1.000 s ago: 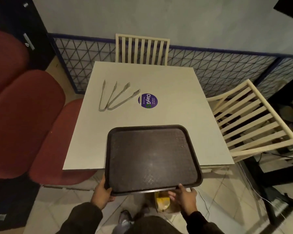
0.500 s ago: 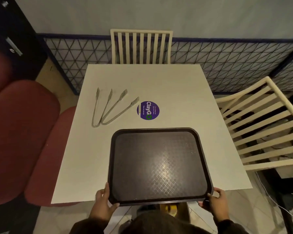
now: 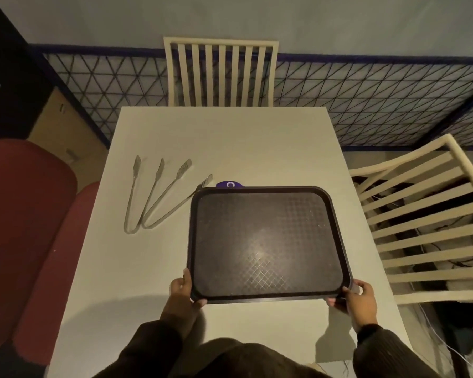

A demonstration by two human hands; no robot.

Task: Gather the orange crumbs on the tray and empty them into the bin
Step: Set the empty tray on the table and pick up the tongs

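Observation:
A dark brown tray [image 3: 265, 241] with a diamond-textured floor lies over the middle of the white table [image 3: 230, 137]. Its surface looks bare; I see no orange crumbs on it. My left hand [image 3: 182, 291] grips the tray's near left corner, thumb over the rim. My right hand [image 3: 357, 296] grips the near right corner. The tray's far edge covers most of a purple round sticker [image 3: 228, 184]. No bin is in view.
Two metal tongs [image 3: 153, 197] lie on the table left of the tray, one tip touching its far left corner. A cream slatted chair [image 3: 220, 72] stands at the far side, another chair [image 3: 426, 219] to the right. Red seats [image 3: 25, 214] are at left.
The tray has moved forward from overhanging the table's near edge to lying well onto the table, now covering the purple sticker. Both hands stayed on its near corners.

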